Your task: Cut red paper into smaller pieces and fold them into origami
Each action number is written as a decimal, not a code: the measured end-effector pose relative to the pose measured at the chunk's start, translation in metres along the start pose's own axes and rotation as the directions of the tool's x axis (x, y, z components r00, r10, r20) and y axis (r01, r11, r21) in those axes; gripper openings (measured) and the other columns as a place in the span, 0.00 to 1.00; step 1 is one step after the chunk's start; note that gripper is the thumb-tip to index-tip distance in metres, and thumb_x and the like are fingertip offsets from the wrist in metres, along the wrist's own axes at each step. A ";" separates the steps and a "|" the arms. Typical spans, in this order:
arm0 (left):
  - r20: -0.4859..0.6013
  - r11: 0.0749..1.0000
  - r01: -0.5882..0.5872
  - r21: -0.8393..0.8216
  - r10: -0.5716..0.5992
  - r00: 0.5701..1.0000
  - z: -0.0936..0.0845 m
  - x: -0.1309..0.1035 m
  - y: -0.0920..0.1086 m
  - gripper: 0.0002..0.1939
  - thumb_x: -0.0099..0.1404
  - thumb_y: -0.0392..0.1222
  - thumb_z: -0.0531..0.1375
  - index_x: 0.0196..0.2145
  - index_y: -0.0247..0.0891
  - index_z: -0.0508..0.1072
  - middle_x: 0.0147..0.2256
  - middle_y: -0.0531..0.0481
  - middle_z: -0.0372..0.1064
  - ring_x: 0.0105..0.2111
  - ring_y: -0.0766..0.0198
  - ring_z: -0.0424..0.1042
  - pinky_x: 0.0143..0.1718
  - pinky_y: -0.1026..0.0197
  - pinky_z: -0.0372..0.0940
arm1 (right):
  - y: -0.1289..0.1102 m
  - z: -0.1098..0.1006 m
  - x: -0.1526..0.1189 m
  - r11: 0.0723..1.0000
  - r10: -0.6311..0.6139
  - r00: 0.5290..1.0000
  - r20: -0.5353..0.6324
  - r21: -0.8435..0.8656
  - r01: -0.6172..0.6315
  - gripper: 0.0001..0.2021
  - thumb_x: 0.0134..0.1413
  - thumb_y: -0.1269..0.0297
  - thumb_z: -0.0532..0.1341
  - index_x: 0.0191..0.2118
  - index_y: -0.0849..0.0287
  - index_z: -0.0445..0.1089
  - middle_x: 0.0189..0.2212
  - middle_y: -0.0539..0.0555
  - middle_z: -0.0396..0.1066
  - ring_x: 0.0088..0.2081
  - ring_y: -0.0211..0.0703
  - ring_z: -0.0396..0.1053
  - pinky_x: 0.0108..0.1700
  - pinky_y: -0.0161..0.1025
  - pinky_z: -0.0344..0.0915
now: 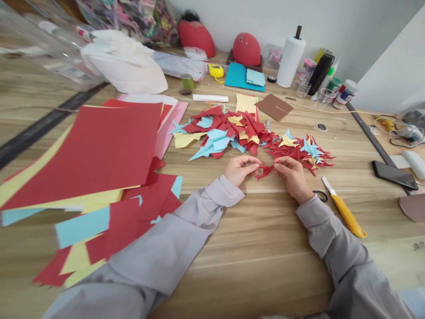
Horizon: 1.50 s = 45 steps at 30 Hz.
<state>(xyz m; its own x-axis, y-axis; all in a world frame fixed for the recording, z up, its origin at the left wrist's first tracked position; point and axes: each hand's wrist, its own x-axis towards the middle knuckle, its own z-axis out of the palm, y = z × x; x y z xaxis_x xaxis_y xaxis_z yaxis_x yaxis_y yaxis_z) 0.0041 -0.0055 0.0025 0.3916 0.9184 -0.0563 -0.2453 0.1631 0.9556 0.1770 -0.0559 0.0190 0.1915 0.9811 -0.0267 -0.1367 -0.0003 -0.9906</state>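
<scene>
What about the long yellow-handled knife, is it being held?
No, the knife lies on the wooden table; the left hand and right hand pinch folded red paper.

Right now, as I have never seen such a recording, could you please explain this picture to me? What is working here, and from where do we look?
There is no machine here. The picture comes from a camera worn on a person's head, looking forward and down, so you see roughly what they see. The grip is simply two bare hands: the left hand and the right hand hold a folded red paper between them, above a wooden table. Just beyond lie a larger pile of folded shapes and a smaller pile, in red, blue and yellow. Flat paper sheets are on the left; a yellow-handled knife and a black phone are on the right.
</scene>
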 end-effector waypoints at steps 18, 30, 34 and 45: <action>0.010 0.995 -0.014 -0.096 0.015 1.000 0.003 -0.003 0.007 0.19 0.45 0.47 0.71 0.32 0.34 0.73 0.24 0.52 0.73 0.20 0.67 0.71 0.24 0.63 0.67 | 0.001 -0.001 0.001 1.000 0.004 1.000 0.003 0.005 -0.004 0.08 0.38 0.62 0.70 0.29 0.55 0.75 0.22 0.46 0.70 0.24 0.35 0.63 0.29 0.35 0.60; 0.034 0.999 -0.035 0.025 0.034 0.999 -0.001 0.000 0.000 0.17 0.46 0.48 0.71 0.26 0.34 0.72 0.19 0.52 0.72 0.20 0.65 0.71 0.27 0.62 0.68 | 0.000 0.000 0.001 0.998 0.009 1.000 0.002 0.055 -0.009 0.07 0.38 0.63 0.70 0.28 0.56 0.75 0.21 0.46 0.69 0.23 0.34 0.63 0.29 0.34 0.58; 0.047 0.999 -0.031 0.021 0.030 0.998 -0.001 0.001 0.001 0.18 0.45 0.49 0.71 0.26 0.33 0.73 0.18 0.52 0.71 0.20 0.66 0.71 0.27 0.62 0.68 | 0.000 0.000 0.001 0.999 0.015 1.000 -0.005 0.045 -0.014 0.08 0.37 0.63 0.70 0.28 0.56 0.74 0.21 0.46 0.69 0.24 0.34 0.63 0.29 0.35 0.58; 0.041 0.995 -0.074 0.069 0.071 0.997 -0.003 0.000 0.002 0.16 0.43 0.47 0.72 0.23 0.34 0.75 0.17 0.52 0.71 0.18 0.67 0.69 0.25 0.62 0.68 | -0.001 0.000 0.000 1.000 0.019 1.000 0.002 0.020 -0.019 0.09 0.37 0.62 0.70 0.29 0.55 0.74 0.21 0.46 0.69 0.24 0.35 0.63 0.29 0.36 0.59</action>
<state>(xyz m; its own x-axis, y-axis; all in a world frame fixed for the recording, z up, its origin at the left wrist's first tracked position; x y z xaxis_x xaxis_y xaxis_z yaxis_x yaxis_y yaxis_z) 0.0012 -0.0041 0.0037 0.4089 0.9123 0.0237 -0.2116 0.0695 0.9749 0.1771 -0.0558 0.0201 0.1872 0.9813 -0.0452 -0.1601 -0.0149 -0.9870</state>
